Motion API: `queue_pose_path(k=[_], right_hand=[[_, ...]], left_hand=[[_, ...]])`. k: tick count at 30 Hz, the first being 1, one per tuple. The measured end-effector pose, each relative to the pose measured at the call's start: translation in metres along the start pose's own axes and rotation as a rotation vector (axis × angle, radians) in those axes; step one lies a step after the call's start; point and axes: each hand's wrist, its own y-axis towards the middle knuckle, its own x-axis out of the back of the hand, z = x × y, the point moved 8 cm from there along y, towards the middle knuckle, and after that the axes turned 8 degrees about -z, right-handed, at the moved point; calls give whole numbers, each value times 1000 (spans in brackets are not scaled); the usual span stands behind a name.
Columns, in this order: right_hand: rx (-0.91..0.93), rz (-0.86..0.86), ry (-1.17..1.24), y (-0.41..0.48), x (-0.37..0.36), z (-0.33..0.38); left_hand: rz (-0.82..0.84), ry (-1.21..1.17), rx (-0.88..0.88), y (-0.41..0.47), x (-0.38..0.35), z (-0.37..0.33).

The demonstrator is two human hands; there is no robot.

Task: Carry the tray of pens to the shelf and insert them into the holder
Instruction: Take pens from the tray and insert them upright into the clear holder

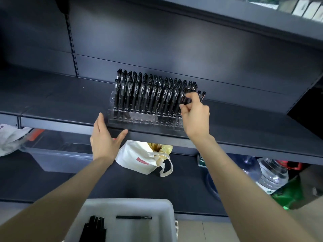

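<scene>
**A:** While the right hand (194,116) pinched one black pen (187,97) between thumb and fingertips, where was it?

**B:** At the right end of the clear holder (145,118), with the pen's long axis leaning near upright. The left hand (104,138) lay open, its straight fingers by the holder's left front corner.

**A:** Edges and room?

**B:** The holder stood just behind the front lip of the shelf (61,122), with dark board showing on either side and the upper shelf (244,20) well above. The racked pens (139,91) stood tilted back. Below, the white tray (166,205) held loose pens (133,217) lying flat.
</scene>
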Motion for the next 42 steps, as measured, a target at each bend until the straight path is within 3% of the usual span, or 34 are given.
queue_pose_path(k=[3,6,15,23,28,35,42], right_hand=[[-8,2,42,-33,-6,4],[-76,67,104,-86,-28,2],[-385,526,144,-311,-138,-35],[-648,951,119,-453,-200,-38],[-671,948,44,-475,-222,-37],[-836,817,67,-473,-222,-41],[-737,845,51,-463,-204,-46]], left_hand=[[43,70,-72,-33,22,18],[145,140,-23,-75,42,62],[355,276,344,-204,90,194],[367,160,421,-247,93,222],[313,140,380,-245,92,221],[309,153,349,-244,92,221],[334,188,349,-247,88,219]])
